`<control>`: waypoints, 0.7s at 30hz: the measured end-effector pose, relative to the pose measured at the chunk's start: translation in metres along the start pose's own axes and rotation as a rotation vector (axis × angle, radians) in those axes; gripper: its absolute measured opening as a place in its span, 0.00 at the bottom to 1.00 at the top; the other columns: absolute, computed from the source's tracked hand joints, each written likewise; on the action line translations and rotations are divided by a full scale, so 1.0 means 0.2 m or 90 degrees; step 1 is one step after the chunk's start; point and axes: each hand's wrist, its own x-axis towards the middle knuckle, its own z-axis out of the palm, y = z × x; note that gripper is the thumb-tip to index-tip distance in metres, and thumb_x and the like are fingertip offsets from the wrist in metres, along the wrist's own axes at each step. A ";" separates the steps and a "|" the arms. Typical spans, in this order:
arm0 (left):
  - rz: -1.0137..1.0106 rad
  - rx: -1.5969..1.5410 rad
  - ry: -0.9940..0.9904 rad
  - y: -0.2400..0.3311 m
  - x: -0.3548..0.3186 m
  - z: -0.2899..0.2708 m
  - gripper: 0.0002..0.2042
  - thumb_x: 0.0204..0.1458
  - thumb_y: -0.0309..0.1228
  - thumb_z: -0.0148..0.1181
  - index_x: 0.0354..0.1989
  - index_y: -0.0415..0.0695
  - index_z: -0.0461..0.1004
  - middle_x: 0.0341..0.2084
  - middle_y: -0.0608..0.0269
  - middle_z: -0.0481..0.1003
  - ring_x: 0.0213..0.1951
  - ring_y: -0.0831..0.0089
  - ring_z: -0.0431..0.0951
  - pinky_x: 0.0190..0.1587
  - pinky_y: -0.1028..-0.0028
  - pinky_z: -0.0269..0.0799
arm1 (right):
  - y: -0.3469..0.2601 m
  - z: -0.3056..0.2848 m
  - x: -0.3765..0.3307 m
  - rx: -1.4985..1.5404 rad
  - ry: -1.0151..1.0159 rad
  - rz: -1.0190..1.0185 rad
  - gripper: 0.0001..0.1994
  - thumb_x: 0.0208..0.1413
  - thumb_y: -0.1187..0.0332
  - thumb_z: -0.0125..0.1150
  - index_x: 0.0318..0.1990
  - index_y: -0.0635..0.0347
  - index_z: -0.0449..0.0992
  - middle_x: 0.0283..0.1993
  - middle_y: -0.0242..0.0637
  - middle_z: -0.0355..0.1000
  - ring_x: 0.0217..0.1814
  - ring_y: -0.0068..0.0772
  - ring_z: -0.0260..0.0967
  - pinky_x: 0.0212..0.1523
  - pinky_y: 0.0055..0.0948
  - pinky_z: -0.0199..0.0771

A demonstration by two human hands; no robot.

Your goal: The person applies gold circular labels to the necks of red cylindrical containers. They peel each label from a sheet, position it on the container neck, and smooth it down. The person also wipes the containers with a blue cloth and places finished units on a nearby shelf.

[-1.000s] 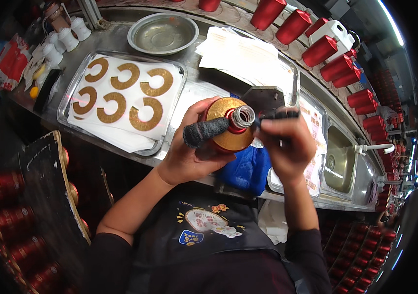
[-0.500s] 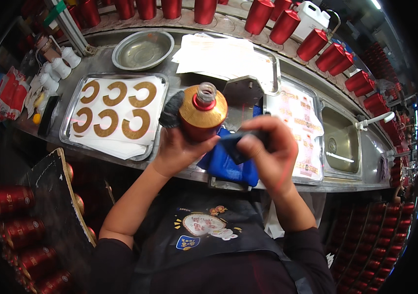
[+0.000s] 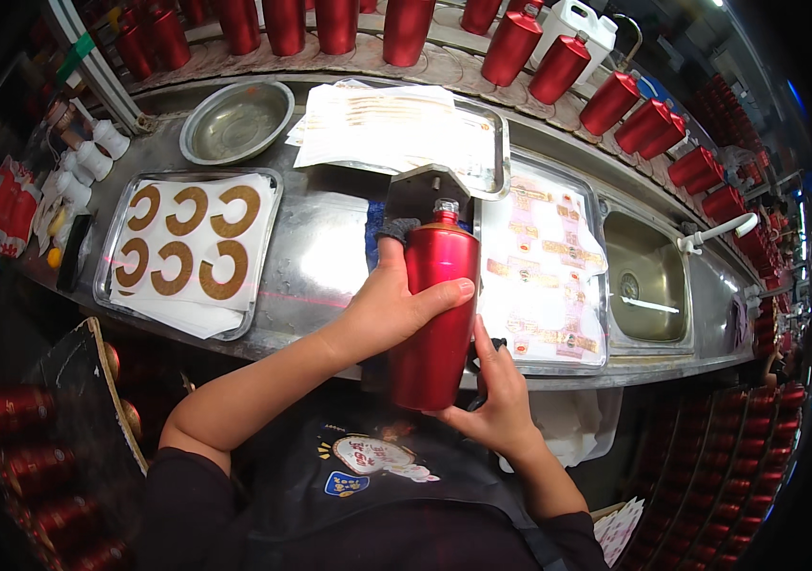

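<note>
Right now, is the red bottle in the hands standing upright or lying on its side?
Upright. The red bottle has its neck pointing up; the left hand wraps its side and the right hand supports its base.

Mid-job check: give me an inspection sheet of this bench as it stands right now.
Surface: steel counter, sink at right.
Job's things: red bottle held upright, neck up.
Clutter: tray of brown C-shaped labels; tray of label sheets; tray of paper sheets; steel bowl; small white bottles.
Grippers: left hand wraps the bottle's body; right hand supports its base.
Cables: nothing seen.
Surroundings: rows of red bottles behind and beside the bench; white jug.
</note>
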 end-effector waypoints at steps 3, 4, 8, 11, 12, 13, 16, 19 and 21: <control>-0.003 0.048 0.057 -0.04 0.04 0.00 0.42 0.49 0.49 0.72 0.55 0.30 0.52 0.45 0.41 0.75 0.47 0.61 0.80 0.51 0.68 0.76 | 0.03 0.00 0.04 0.003 -0.014 -0.018 0.56 0.39 0.58 0.79 0.75 0.64 0.49 0.41 0.51 0.69 0.37 0.50 0.72 0.34 0.40 0.75; -0.005 0.050 0.070 -0.04 0.04 0.00 0.40 0.49 0.48 0.72 0.54 0.32 0.52 0.45 0.43 0.75 0.47 0.64 0.79 0.49 0.69 0.77 | 0.03 0.00 0.05 0.014 -0.003 -0.034 0.55 0.40 0.59 0.77 0.75 0.64 0.50 0.41 0.52 0.68 0.36 0.51 0.72 0.34 0.41 0.75; -0.009 -0.032 0.050 0.00 0.02 0.03 0.30 0.54 0.36 0.70 0.53 0.38 0.54 0.46 0.50 0.73 0.45 0.69 0.78 0.47 0.71 0.77 | 0.03 0.01 0.04 0.024 -0.009 -0.006 0.53 0.43 0.61 0.74 0.76 0.60 0.47 0.44 0.54 0.67 0.34 0.57 0.72 0.34 0.45 0.76; -0.030 0.044 0.081 0.00 0.00 0.03 0.24 0.56 0.33 0.64 0.54 0.41 0.57 0.50 0.52 0.71 0.49 0.69 0.74 0.53 0.70 0.72 | 0.04 0.03 0.02 0.041 -0.034 0.003 0.54 0.44 0.60 0.73 0.76 0.58 0.44 0.43 0.51 0.65 0.35 0.57 0.72 0.34 0.46 0.76; 0.000 0.064 0.075 0.00 0.00 0.03 0.24 0.57 0.33 0.64 0.54 0.41 0.57 0.49 0.53 0.71 0.49 0.69 0.74 0.53 0.70 0.72 | 0.04 0.03 0.01 0.029 -0.019 0.009 0.53 0.44 0.60 0.72 0.76 0.58 0.45 0.42 0.49 0.65 0.35 0.56 0.72 0.33 0.46 0.76; 0.003 0.075 0.082 -0.01 0.00 0.02 0.23 0.57 0.33 0.64 0.54 0.42 0.57 0.49 0.53 0.71 0.49 0.69 0.74 0.54 0.70 0.71 | 0.04 0.04 0.01 0.034 -0.017 0.009 0.53 0.44 0.60 0.72 0.76 0.58 0.45 0.42 0.49 0.65 0.35 0.56 0.72 0.33 0.46 0.76; -0.014 0.052 0.091 -0.02 0.02 0.01 0.24 0.57 0.34 0.64 0.54 0.41 0.57 0.49 0.54 0.71 0.48 0.69 0.74 0.53 0.70 0.71 | 0.06 0.05 0.04 0.043 -0.019 0.008 0.52 0.44 0.61 0.71 0.75 0.58 0.46 0.44 0.49 0.65 0.36 0.56 0.72 0.35 0.46 0.76; 0.012 0.121 0.117 0.00 0.06 0.02 0.27 0.54 0.39 0.67 0.53 0.39 0.59 0.46 0.51 0.73 0.45 0.66 0.76 0.50 0.68 0.74 | 0.06 0.04 0.07 0.017 -0.018 0.026 0.52 0.44 0.61 0.71 0.75 0.59 0.46 0.44 0.51 0.65 0.37 0.57 0.73 0.36 0.46 0.76; 0.054 0.225 0.131 0.02 0.08 0.02 0.30 0.52 0.41 0.70 0.53 0.37 0.59 0.45 0.47 0.75 0.44 0.64 0.78 0.48 0.66 0.76 | 0.06 0.04 0.09 0.009 -0.044 0.054 0.52 0.45 0.61 0.71 0.75 0.59 0.45 0.45 0.52 0.65 0.37 0.59 0.73 0.38 0.48 0.76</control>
